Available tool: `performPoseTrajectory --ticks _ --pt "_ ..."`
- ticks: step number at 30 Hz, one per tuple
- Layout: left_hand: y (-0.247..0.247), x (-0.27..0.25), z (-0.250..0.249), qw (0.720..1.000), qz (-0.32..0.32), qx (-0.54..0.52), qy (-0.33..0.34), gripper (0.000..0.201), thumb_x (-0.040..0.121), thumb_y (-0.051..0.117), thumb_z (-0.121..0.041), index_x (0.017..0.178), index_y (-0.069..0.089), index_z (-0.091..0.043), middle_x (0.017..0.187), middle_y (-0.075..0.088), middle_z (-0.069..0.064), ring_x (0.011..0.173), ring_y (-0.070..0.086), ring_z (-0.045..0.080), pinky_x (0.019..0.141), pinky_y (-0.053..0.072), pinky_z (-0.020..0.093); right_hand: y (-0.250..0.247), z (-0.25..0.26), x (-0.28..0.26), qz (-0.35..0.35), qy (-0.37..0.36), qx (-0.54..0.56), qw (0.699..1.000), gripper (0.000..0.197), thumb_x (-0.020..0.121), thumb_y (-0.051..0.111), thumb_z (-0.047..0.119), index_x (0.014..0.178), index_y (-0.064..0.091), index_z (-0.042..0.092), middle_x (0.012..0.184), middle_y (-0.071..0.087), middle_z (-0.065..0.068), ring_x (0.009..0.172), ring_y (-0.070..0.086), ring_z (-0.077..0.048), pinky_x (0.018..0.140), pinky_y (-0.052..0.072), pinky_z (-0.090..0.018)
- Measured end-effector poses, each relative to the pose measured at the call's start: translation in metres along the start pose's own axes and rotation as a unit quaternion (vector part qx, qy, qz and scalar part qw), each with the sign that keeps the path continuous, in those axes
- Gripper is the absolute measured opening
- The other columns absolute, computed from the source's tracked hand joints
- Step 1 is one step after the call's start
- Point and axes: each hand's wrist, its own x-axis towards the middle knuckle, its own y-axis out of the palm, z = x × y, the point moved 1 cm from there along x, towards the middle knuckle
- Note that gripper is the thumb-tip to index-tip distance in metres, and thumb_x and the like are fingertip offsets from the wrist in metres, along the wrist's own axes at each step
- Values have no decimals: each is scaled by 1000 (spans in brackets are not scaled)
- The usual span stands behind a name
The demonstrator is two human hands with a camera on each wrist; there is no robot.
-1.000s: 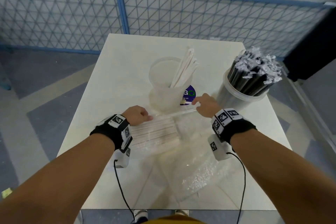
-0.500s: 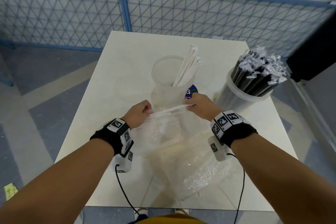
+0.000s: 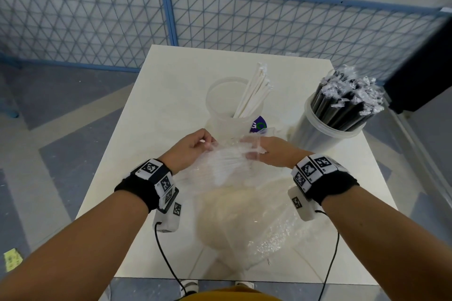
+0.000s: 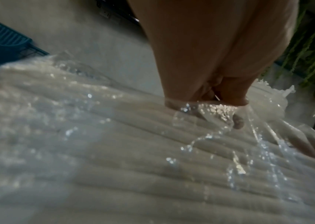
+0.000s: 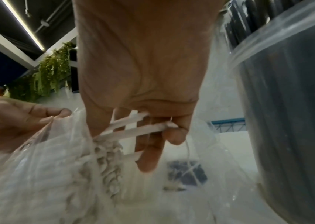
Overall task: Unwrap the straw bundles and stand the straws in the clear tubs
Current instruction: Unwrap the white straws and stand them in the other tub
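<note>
On the floor at about 8 o'clock from the white surface (image 3: 171,85) lies a small yellow scrap of paper (image 3: 12,259).

The left hand (image 3: 193,146) is raised above the middle of the surface, fingers curled, pinching the left edge of a clear plastic wrapper (image 3: 220,166); the left wrist view shows the thumb and fingers (image 4: 237,121) closed on the crinkled film, with rows of pale straws under it. The wrapper holds a bundle of white straws (image 3: 230,161) and hangs between the two hands, its loose lower part trailing down onto the surface toward 6 o'clock.

The right hand (image 3: 274,151) is at 3 o'clock of the bundle, inside the open mouth of the wrapper. In the right wrist view its fingers (image 5: 148,159) are curled round a few white straws (image 5: 133,130), gripping them by their ends, while the rest of the bundle stays in the film below.

At 12 o'clock of the hands stands a clear tub (image 3: 220,110) with a small cluster of white wrapped straws (image 3: 252,90) leaning to its right side; a purple sticker (image 3: 258,125) lies on the surface just beside its base. At 2 o'clock, near the right edge, a second clear tub (image 3: 318,134) is packed with black straws (image 3: 347,100) in clear sleeves.

A blue mesh fence (image 3: 171,14) runs behind the surface.
</note>
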Motion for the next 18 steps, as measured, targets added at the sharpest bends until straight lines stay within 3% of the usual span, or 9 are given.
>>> performPoseTrajectory --ticks 2,4,6,7,9,10,14,18 --pt "-2 0 -3 1000 10 -2 8 23 96 40 -4 77 43 -16 96 59 -7 85 58 -2 83 40 11 -6 -1 -3 -58 24 30 998 56 85 64 40 136 44 27 105 52 7 91 54 -13 68 37 -3" --pt "-1 1 -6 1000 20 3 13 23 96 41 -6 77 44 -18 99 60 -10 82 58 -6 85 39 18 -6 2 -6 -77 16 71 994 57 79 72 31 131 50 23 91 48 16 93 48 -11 64 34 0" --pt "2 2 -10 1000 23 8 16 23 96 40 -7 77 45 -19 101 60 -12 81 59 -4 82 39 19 -4 11 -7 -63 -10 80 995 52 81 72 23 129 53 16 99 52 16 99 47 -9 70 32 6" --pt "3 2 -11 1000 21 6 17 23 96 41 -7 76 45 -19 101 59 -12 82 59 -2 81 39 20 -3 15 -7 -59 -31 67 996 47 83 69 21 128 55 15 108 58 9 103 50 -11 78 33 4" --pt "3 2 -11 1000 14 -3 14 23 96 41 -8 76 45 -19 102 59 -12 85 60 0 83 39 21 -2 18 -5 -63 -66 39 995 35 89 62 20 122 61 9 119 62 -6 110 55 -18 97 38 -16" --pt "2 2 -11 1000 9 -9 12 23 96 41 -8 76 45 -19 102 59 -12 86 61 2 84 39 22 -2 18 -6 -60 -63 38 995 32 90 60 18 120 61 7 120 60 -8 111 54 -18 100 38 -24" --pt "1 0 -15 999 -7 -32 10 25 95 42 -6 74 45 -19 101 59 -11 87 59 7 82 37 26 0 20 -9 -65 -41 61 995 40 82 69 29 118 57 14 124 43 -2 112 40 -10 104 34 -27" --pt "3 -1 -20 1000 -1 -16 14 23 95 43 -7 74 46 -19 100 58 -11 86 56 9 83 38 26 5 28 -10 -65 -66 78 993 47 82 70 26 125 56 16 125 56 3 109 43 -2 94 32 -12"
